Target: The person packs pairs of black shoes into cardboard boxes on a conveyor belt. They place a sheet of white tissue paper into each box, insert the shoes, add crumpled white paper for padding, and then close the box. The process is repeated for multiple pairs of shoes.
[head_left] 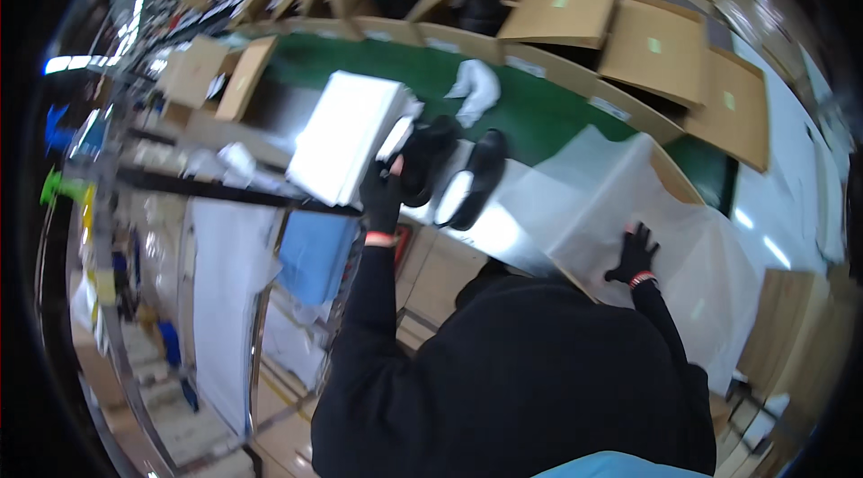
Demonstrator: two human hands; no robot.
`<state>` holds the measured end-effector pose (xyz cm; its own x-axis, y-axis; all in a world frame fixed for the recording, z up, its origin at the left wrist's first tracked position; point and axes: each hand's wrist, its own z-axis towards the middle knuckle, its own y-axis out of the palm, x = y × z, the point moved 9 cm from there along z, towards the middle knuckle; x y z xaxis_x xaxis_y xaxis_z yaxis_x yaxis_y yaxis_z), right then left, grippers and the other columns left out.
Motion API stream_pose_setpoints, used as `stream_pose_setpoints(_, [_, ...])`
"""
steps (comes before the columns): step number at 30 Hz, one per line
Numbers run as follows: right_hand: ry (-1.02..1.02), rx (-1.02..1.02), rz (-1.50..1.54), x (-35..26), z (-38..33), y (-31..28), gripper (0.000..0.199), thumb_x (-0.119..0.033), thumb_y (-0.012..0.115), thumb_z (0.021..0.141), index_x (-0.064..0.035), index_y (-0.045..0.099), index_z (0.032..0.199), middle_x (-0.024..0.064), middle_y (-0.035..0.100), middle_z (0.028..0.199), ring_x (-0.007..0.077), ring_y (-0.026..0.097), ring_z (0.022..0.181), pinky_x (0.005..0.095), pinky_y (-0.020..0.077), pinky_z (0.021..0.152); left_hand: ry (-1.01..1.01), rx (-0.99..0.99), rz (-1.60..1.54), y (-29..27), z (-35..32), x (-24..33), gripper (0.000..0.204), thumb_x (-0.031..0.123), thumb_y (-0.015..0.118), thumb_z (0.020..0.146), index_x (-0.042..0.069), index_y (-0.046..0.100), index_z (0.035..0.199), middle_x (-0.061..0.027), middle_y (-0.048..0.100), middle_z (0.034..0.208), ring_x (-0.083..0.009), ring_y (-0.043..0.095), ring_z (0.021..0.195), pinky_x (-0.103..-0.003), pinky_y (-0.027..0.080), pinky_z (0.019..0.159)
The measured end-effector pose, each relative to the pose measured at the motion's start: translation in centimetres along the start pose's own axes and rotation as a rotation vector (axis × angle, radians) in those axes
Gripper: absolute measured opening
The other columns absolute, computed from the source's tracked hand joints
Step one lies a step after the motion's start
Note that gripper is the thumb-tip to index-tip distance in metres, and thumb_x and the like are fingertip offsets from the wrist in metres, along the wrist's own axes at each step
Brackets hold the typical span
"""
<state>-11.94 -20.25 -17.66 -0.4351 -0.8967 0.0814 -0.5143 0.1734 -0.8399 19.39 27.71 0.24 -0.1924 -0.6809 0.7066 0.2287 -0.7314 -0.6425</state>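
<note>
My left hand (382,193), in a black glove with an orange-red cuff, is closed at the near left side of a black shoe (430,154); some of its fingers are hidden. Beside it to the right lies a second black shoe (485,168) with a pale insole. My right hand (636,255), gloved the same way, rests with spread fingers on white tissue paper (683,235). That sheet drapes over an open cardboard box (674,174) and hides most of it.
A white stack of sheets (346,132) lies left of the shoes. Crumpled white paper (476,90) sits on the green work surface (360,60). Several open cardboard boxes (562,6) line the far side, some holding black shoes. A blue bin (316,253) stands below at left.
</note>
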Motion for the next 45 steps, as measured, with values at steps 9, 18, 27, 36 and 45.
stream_pose_setpoints(9, [-0.421,0.313,1.057,-4.4,-6.7,-17.2,0.09,-0.031,0.08,0.073,0.0033,0.033,0.141,0.0195,0.04,0.144,0.0285,0.035,0.136,0.038,0.0299,0.11,0.327,-0.382,-0.521,-10.0,3.1,26.7,0.027,0.02,0.056,0.088,-0.004,0.066,0.092,-0.0066,0.066,0.078,-0.0131,0.06,0.075,-0.027,0.046,0.07])
stream_pose_setpoints(18, [-0.58,0.039,1.552,-8.8,-10.8,-24.0,0.07,-0.02,0.079,0.074,0.0033,0.047,0.131,0.0118,0.061,0.119,0.0188,0.055,0.11,0.0329,0.041,0.099,0.5,-0.954,-0.488,10.5,-6.2,32.9,0.044,0.03,0.057,0.092,-0.003,0.056,0.123,-0.0187,0.066,0.104,-0.03,0.062,0.1,-0.034,0.045,0.087])
stream_pose_setpoints(27, [0.004,0.179,2.429,2.5,-10.7,-9.8,0.061,-0.047,0.061,0.09,0.0029,0.054,0.124,0.0085,0.063,0.112,0.0171,0.059,0.099,0.0326,0.0489,0.088,0.592,-1.063,-0.043,20.3,-17.7,21.4,0.066,0.044,0.06,0.089,0.006,0.039,0.139,-0.0187,0.054,0.128,-0.0366,0.062,0.101,-0.04,0.05,0.083])
stream_pose_setpoints(36, [0.318,0.359,2.636,5.7,0.1,5.4,0.052,-0.039,0.07,0.085,-0.0079,0.055,0.123,0.0068,0.06,0.111,0.0195,0.059,0.099,0.0346,0.0481,0.089,0.67,-1.024,-0.166,23.4,-22.5,21.3,0.068,0.006,0.063,0.076,0.009,0.036,0.139,-0.0169,0.055,0.113,-0.0383,0.062,0.083,-0.046,0.051,0.069])
stream_pose_setpoints(45, [-0.851,0.158,2.801,-0.9,3.3,-3.7,0.049,-0.048,0.05,0.094,-0.0098,0.056,0.125,0.0119,0.062,0.115,0.026,0.057,0.108,0.0383,0.0421,0.099,0.453,-1.234,-0.183,22.5,-23.8,18.7,0.066,0.01,0.06,0.083,0.009,0.032,0.143,-0.0209,0.051,0.124,-0.0427,0.059,0.097,-0.048,0.048,0.08])
